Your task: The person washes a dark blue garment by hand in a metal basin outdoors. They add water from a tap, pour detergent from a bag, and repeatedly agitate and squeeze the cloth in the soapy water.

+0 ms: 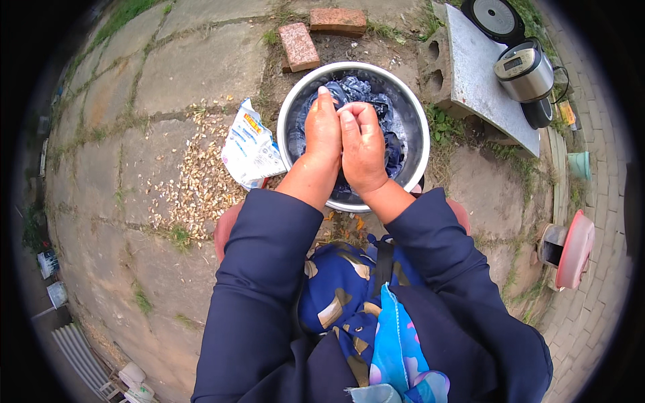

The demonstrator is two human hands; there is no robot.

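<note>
A round metal basin [423, 146] with a pale rim stands in front of me, holding wet dark blue cloth [358, 89] with whitish suds on it. Above the cloth, my left hand [323, 128] and my right hand [362, 143] press side by side, wrists close together. The right fingers curl inward near the left thumb. Dark cloth shows just beyond the left hand, but the palms are hidden, so whether either hand grips it is unclear. Against the basin's left side leans a white printed plastic packet [254, 148].
Small pale shells or husks [196, 176] lie scattered on the paving at left. Two bricks, one [299, 46] nearer and another [337, 21], sit beyond the basin. A rice cooker [524, 70] stands on a grey slab [473, 75]. A pink basin [575, 249] is far right.
</note>
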